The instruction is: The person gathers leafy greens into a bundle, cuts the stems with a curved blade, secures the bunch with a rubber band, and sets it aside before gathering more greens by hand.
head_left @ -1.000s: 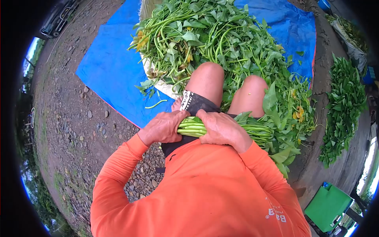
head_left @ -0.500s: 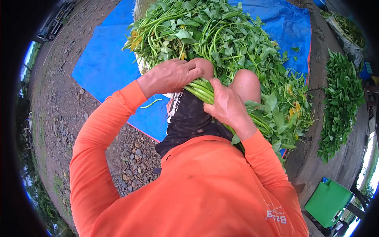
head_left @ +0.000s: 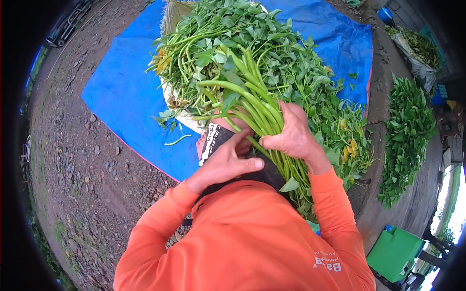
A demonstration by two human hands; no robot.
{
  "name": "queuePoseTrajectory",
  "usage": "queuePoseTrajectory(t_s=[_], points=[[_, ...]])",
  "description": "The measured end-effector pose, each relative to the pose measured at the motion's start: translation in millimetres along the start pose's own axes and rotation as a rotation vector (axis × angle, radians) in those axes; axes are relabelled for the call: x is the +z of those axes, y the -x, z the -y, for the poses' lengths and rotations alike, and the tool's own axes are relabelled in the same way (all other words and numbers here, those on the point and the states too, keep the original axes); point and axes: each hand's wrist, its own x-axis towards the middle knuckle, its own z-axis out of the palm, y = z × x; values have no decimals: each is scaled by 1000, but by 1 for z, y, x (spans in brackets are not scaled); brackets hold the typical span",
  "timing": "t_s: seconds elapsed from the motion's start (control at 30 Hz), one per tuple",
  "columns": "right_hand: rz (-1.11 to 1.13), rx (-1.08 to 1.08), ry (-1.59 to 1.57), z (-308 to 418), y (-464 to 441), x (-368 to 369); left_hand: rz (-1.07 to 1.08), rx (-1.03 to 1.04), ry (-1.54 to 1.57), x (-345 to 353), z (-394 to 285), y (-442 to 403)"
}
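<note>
My right hand [head_left: 293, 136] is closed around a bundle of water spinach [head_left: 259, 106], its thick pale-green cut stems fanning up and away from me. The bundle's thinner lower stems trail down over my lap beside my right forearm. Just left of the bundle, my left hand [head_left: 230, 157] has its thumb apart and its fingers loosely curved, their tips close to the lower stems. Whether those fingertips touch a stem I cannot tell. Beyond my knees lies a large heap of water spinach [head_left: 306, 63], with a few yellow leaves in it.
Under the heap spreads a blue tarp [head_left: 124, 92], with a pale sack [head_left: 177, 17] at its far side. Another pile of greens [head_left: 407, 140] lies to the right, near a filled sack [head_left: 420, 63] and a green container [head_left: 394, 254]. Gravel ground [head_left: 92, 194] is on the left.
The bundle has swung from lying across my lap to pointing away from me, its stem ends now fanned out. My left hand has come off the stems and moved down toward my body.
</note>
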Motion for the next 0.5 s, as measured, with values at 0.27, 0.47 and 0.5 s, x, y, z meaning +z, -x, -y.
queuePoseTrajectory(t_s=[0.27, 0.47, 0.5], points=[[-114, -97, 125, 17, -24, -8, -130, 308, 815, 51, -18, -95], [13, -26, -247, 1, -11, -11, 97, 237, 985, 31, -19, -107], [43, -21, -301, 5, -11, -16, 126, 258, 945, 27, -19, -108]])
